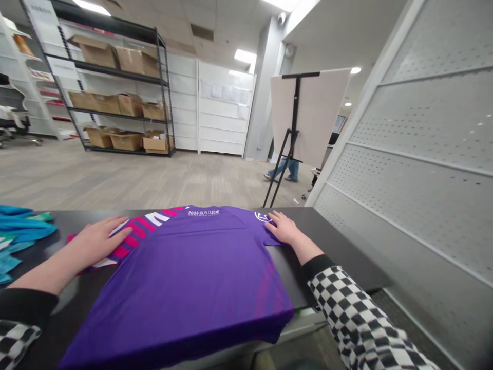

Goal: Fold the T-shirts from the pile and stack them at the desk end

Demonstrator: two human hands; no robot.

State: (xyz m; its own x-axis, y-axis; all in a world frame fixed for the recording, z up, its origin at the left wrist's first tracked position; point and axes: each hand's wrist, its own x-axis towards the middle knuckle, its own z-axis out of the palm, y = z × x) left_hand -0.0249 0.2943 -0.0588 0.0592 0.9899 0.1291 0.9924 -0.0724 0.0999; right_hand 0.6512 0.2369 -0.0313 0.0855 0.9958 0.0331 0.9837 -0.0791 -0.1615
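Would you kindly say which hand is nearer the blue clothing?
Left. The left hand, on the T-shirt's striped sleeve, is right of the blue clothing; the right hand, on the other sleeve, is farther right.

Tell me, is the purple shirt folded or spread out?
Spread out: the purple shirt lies flat on the black table, sleeves reaching to either side beneath the left hand and right hand, lower end over the near edge.

Office-like storage space: carpeted floor (185, 177), swivel chair (13, 113), black shelving (115, 74), cardboard boxes (136, 60).
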